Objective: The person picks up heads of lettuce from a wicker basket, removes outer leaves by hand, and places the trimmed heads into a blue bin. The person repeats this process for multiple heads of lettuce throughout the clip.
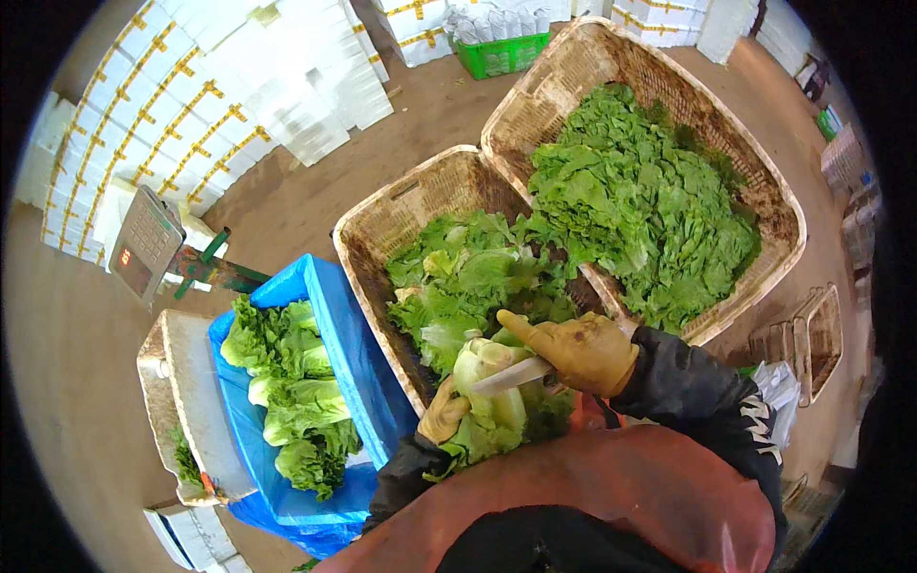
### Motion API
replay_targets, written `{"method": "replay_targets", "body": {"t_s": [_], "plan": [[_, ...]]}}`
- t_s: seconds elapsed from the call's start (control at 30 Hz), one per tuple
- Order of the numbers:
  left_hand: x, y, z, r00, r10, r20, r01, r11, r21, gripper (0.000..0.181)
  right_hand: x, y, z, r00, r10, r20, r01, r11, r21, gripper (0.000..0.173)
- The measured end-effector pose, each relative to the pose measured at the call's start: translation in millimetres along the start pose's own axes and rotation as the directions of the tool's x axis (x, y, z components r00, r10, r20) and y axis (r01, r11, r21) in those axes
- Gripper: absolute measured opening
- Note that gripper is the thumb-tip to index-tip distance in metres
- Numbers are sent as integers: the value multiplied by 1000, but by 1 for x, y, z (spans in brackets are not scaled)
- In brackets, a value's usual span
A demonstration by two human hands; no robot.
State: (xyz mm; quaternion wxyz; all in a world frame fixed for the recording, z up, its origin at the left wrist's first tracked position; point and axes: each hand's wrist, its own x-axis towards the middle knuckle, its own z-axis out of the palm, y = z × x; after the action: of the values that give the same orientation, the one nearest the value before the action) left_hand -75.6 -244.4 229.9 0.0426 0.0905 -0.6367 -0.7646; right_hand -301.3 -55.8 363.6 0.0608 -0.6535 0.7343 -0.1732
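Observation:
My left hand (444, 413), in a yellow-brown glove, grips a head of leafy lettuce (481, 365) from its left side, close to my red apron. My right hand (584, 351), gloved alike and stained, is closed around a knife (512, 376), its index finger stretched out to the left. The blade lies across the lettuce near its pale stem end. Just beyond both hands, loose green leaves (458, 279) lie in a dirty white plastic basket (401, 193). The knife's handle is mostly hidden by the glove.
A second basket (781, 186) heaped with leaves touches the first at upper right. At left, a blue-lined box (333, 315) holds several lettuce heads beside a scale display (147, 240). Foam boxes (286, 86) and a green crate (505, 57) stand farther back.

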Motion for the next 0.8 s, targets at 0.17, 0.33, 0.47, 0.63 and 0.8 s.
{"method": "replay_targets", "body": {"t_s": [0.17,0.33,0.47,0.63,0.8], "plan": [[-12,-14,-10,991,-62,119,88,970,-228,55,3,-4,12,971,231,62,-223,968,-118,72],[-6,7,-5,990,-121,-67,115,989,-96,51,10,13,30,944,327,-39,-257,806,532,54],[10,17,5,926,-150,-346,62,965,-253,25,7,19,84,928,369,44,-313,712,629,57],[28,15,-19,884,78,-462,11,982,187,32,-5,44,181,889,78,451,-312,-617,723,67],[29,49,-65,832,-129,-539,425,773,471,54,-19,70,204,907,260,332,-287,-197,937,58]]}}
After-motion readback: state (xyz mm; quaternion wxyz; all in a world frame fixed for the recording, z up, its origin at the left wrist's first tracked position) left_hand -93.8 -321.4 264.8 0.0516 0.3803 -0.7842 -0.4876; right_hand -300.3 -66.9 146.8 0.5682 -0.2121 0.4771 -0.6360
